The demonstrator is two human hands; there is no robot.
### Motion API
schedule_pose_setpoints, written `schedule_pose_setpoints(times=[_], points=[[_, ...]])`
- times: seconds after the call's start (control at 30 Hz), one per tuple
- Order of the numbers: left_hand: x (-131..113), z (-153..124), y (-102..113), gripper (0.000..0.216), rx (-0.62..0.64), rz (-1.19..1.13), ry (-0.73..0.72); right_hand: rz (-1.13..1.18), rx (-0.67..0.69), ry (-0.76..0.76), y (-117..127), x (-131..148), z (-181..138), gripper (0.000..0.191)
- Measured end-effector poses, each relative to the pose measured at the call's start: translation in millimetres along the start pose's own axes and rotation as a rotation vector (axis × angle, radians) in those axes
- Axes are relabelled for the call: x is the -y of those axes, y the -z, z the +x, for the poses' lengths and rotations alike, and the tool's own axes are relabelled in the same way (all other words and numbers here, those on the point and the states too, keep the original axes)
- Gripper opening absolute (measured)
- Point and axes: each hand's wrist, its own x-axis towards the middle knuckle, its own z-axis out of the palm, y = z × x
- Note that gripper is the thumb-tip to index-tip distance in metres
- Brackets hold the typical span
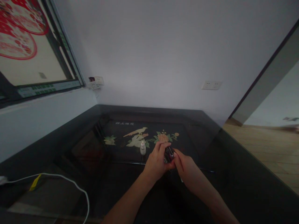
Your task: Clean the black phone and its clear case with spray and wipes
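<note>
Head view, left to right: window [30, 46] with red paper-cut decals upper left, writing on them too blurred to read; a white cable [70, 183] with a yellow tag loops across the near-left of the dark glossy table [233, 174]. A double wall socket [96, 82] sits in the corner, and a second socket plate [211, 85] further right on the white wall. The table centre has an inlaid panel [140, 137] with a bird and flowers, plus a short line of pale characters at its top left; can't make them out at this size. A small white dropper bottle [143, 148] stands upright on the panel, just left of your hands and not touching them. Your left hand [157, 161] has its fingers curled closed around a small dark object [168, 154]; your right hand [185, 166] pinches the same object from the other side, fingertips closed on it. It's held just above the table, in front of the panel's flower motif. What it is, or any label on it, I can't tell: too dark. My read: keep one hand as the fixed grip, let the other do the fine work, stay low over the table, and keep your left wrist clear of the bottle, which looks easy to tip. Far right is a doorway [268, 93] onto wood floor.
</note>
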Motion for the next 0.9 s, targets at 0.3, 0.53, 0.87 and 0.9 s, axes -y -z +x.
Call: schedule_pose_setpoints(times=[0.3,0.53,0.87,0.9], points=[[6.7,-3.6,-4.5,0.055,-0.068,0.015,0.005,0.056,0.014,0.023,2.4,-3.9,0.9,0.034],[4.3,-1.9,-1.4,0.057,-0.001,0.007,-0.050,-0.009,-0.004,0.034,0.6,-6.7,2.6,0.031],[11.7,-5.4,-4.3,0.059,-0.104,-0.001,-0.018,0.026,0.024,0.043,-0.7,-11.8,2.0,0.034],[12.3,-5.7,-4.3,0.058,-0.116,0.002,-0.020,0.026,0.027,0.045,-0.5,-11.0,2.5,0.034]])
